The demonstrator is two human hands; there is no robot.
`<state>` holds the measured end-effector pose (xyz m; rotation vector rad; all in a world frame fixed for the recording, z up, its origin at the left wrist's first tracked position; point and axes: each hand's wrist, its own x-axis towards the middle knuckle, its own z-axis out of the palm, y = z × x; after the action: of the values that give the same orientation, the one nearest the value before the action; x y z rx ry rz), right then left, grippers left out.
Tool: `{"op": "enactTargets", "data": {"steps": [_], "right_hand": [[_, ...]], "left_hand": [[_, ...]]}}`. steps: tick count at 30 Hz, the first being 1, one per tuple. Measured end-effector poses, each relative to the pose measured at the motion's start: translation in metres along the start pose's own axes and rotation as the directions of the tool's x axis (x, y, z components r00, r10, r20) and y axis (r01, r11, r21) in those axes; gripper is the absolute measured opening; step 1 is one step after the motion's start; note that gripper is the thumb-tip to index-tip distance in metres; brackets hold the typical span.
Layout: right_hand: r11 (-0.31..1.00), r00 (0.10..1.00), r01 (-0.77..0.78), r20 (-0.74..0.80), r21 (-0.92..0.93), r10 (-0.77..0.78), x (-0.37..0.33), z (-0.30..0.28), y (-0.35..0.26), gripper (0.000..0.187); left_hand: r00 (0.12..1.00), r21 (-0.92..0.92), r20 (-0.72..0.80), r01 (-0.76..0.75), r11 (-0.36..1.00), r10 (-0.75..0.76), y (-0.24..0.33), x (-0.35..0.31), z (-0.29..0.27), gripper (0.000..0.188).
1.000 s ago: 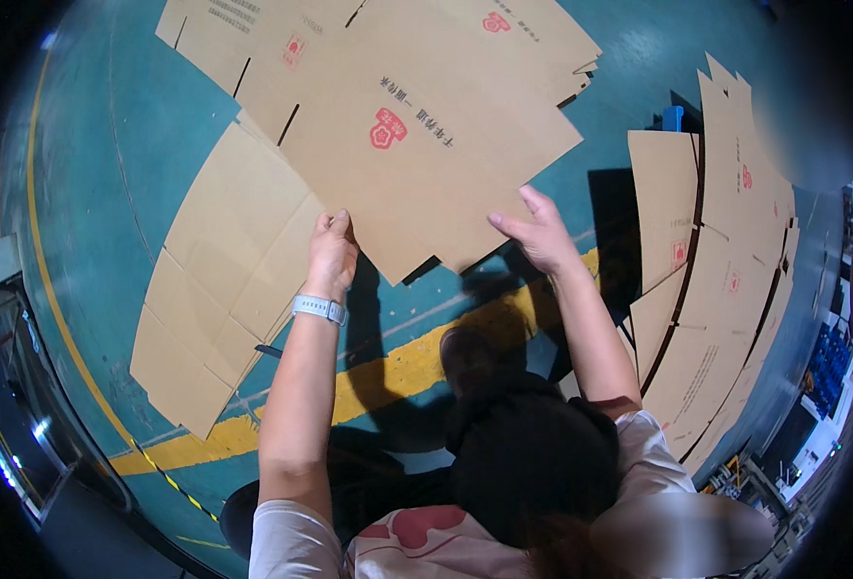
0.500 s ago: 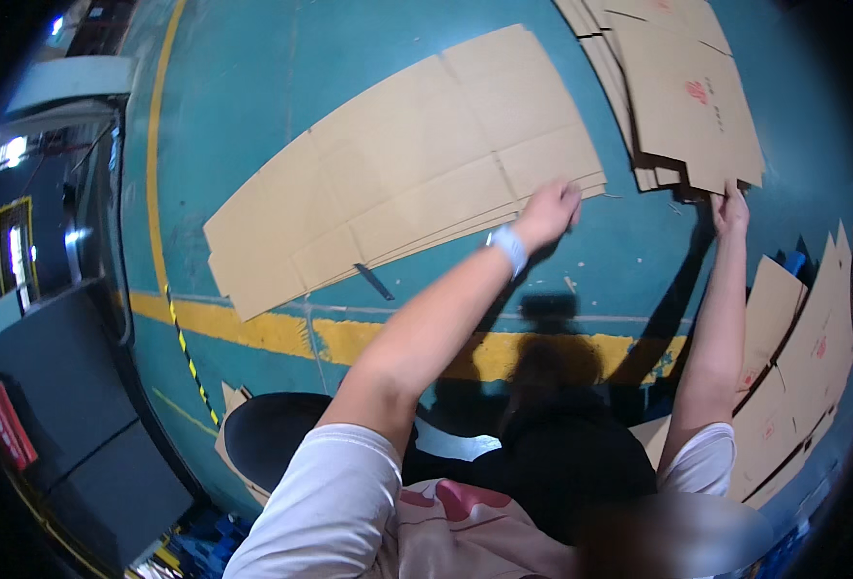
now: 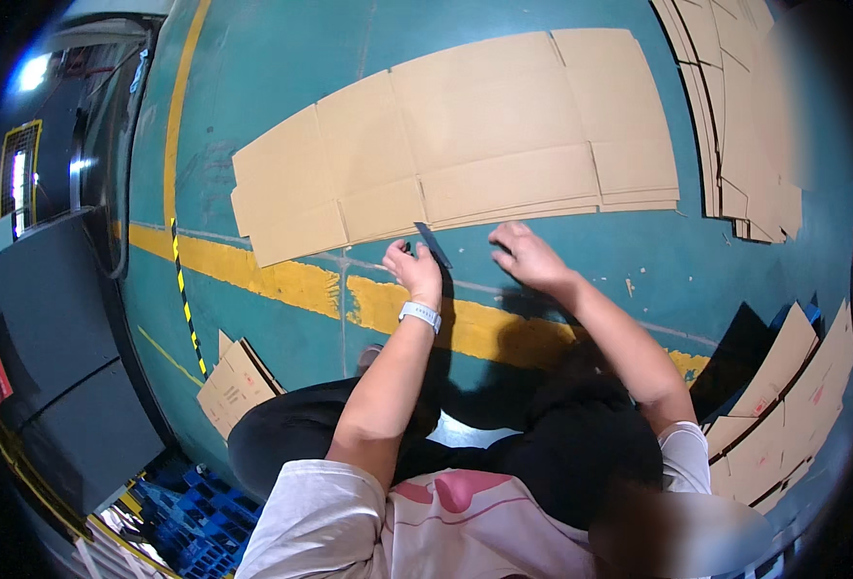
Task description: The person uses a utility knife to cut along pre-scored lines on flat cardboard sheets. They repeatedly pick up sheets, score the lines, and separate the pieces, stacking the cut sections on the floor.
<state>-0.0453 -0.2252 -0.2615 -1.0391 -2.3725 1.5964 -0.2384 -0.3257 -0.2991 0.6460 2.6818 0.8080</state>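
Flat brown cardboard sheets (image 3: 489, 111) lie in a low stack on the green floor, with creases and slits across them. A dark narrow strip (image 3: 433, 245) sticks out from the near edge of the stack. My left hand (image 3: 414, 270), with a pale watch on its wrist, is right beside this strip. Its fingers are bent and apart; whether they touch the strip I cannot tell. Just right of it, my right hand (image 3: 528, 259) hovers near the stack's front edge. Nothing is in it, and the thumb stands away from the loosely bent fingers.
Another pile of flat cardboard (image 3: 750, 125) lies at the far right. More flattened boxes (image 3: 783, 425) sit at my lower right, and a smaller pile (image 3: 236, 391) by my left knee. A dark grey cabinet (image 3: 59, 357) stands left, with blue pallets (image 3: 209, 521) near it.
My right hand has let go of the cardboard pile at the right and come back toward the middle. My left hand has moved left along the stack's near edge to the dark strip.
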Motion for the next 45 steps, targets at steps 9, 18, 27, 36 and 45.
{"op": "enactTargets", "data": {"steps": [9,18,27,36,45], "right_hand": [[0.947,1.0,0.012,0.003,-0.322,-0.012,0.04,0.033,-0.029,0.024],[0.858,0.954,-0.039,-0.275,-0.512,-0.121,0.07,0.116,-0.044,0.03],[0.92,0.995,-0.038,-0.104,-0.39,-0.003,0.027,0.071,-0.027,0.018],[0.889,0.885,-0.456,0.081,-0.04,0.458,-0.011,0.009,-0.008,0.044],[0.494,0.548,-0.419,-0.221,0.761,0.806,0.04,0.062,-0.01,0.033]], "left_hand": [[0.92,0.283,0.021,-0.381,0.88,0.391,-0.039,0.144,-0.053,0.037],[0.755,0.313,0.291,-0.656,0.687,0.588,-0.02,0.235,-0.072,0.033],[0.625,0.307,0.448,-0.779,0.547,0.639,0.074,0.301,-0.024,0.062],[0.554,0.419,0.709,-0.829,0.371,0.437,0.128,0.335,-0.01,0.095],[0.502,0.255,0.752,-0.819,0.514,0.426,0.114,0.355,-0.021,0.072]]}}
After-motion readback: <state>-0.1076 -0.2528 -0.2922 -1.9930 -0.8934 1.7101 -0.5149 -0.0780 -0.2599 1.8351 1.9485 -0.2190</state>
